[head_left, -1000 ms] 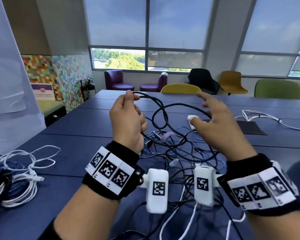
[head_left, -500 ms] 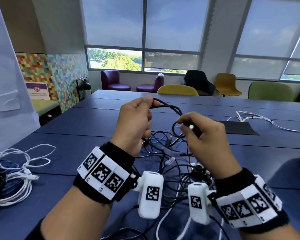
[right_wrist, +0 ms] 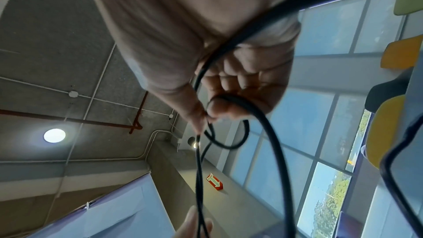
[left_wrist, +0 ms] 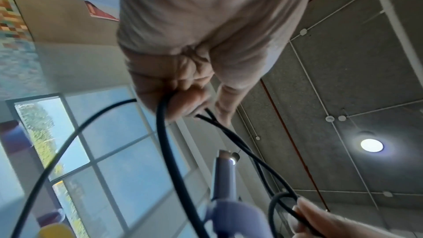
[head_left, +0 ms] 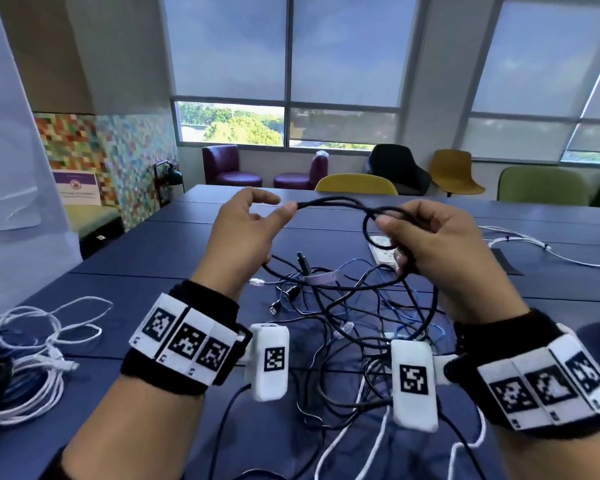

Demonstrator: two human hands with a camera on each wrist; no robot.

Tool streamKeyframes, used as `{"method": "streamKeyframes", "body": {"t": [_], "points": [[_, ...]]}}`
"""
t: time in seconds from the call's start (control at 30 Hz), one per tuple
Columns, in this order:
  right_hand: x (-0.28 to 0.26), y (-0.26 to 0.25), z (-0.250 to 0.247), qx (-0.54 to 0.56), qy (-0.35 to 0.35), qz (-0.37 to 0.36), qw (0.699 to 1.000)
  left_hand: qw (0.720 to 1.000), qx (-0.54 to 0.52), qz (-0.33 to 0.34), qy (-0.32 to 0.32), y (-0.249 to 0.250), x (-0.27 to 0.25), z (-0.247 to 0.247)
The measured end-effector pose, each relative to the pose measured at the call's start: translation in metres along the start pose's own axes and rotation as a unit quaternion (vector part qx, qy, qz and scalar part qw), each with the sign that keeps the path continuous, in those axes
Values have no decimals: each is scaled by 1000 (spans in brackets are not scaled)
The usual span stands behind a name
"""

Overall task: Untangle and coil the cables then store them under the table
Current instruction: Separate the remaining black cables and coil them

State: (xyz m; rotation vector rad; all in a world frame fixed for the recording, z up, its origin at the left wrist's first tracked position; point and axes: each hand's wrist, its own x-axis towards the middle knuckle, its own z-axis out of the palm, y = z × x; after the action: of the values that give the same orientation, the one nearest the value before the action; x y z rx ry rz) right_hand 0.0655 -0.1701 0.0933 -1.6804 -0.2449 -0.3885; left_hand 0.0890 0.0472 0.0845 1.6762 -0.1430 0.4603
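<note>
Over the blue table, black cable spans sideways between left hand and right hand.

Black cable has a matt, rubbery-looking sheath; white cables at the bench's left edge look like smooth plastic. Bench top is smooth matt blue. Wristbands are black cloth, wrist cameras glossy white plastic.

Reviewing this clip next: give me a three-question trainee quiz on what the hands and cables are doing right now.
1. True or false: both hands hold the same black cable.
2. Which hand holds the small loop: A left hand, B right hand?
3. Fill in: the coiled white cables lie on the table to the person's ____.

Key: 1 true; 2 B; 3 left.
</note>
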Motion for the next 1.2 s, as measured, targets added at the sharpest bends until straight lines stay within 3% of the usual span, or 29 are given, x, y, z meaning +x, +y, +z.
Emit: {"method": "streamKeyframes", "body": {"t": [0.17,0.27,0.37,0.43,0.5,0.63,0.73,0.8,0.9,1.07,1.2], "points": [[-5,-5,12,155,38,17,987,991,116,62,-35,2,-10,13],[-7,-7,16,224,36,36,973,971,212,109,-17,1,-19,24],[-8,-8,18,278,15,56,959,966,165,199,-18,11,-32,33],[-9,-9,21,305,4,65,950,974,74,178,-118,19,-41,40],[-10,-9,24,327,0,79,942,975,8,104,-196,21,-46,45],[-13,-9,21,366,-26,85,926,977,-10,63,-204,20,-48,49],[-14,-7,25,290,-51,24,956,987,-84,43,-133,22,-43,48],[-16,-5,29,145,-37,-44,988,989,-101,36,-98,20,-39,45],[-18,1,32,-52,-6,-132,990,993,-90,24,-72,18,-33,39],[-20,1,30,-117,3,-151,982,996,-68,-4,-61,14,-25,30],[-17,0,23,-114,32,-148,982,993,-5,13,-116,16,-27,31]]}}
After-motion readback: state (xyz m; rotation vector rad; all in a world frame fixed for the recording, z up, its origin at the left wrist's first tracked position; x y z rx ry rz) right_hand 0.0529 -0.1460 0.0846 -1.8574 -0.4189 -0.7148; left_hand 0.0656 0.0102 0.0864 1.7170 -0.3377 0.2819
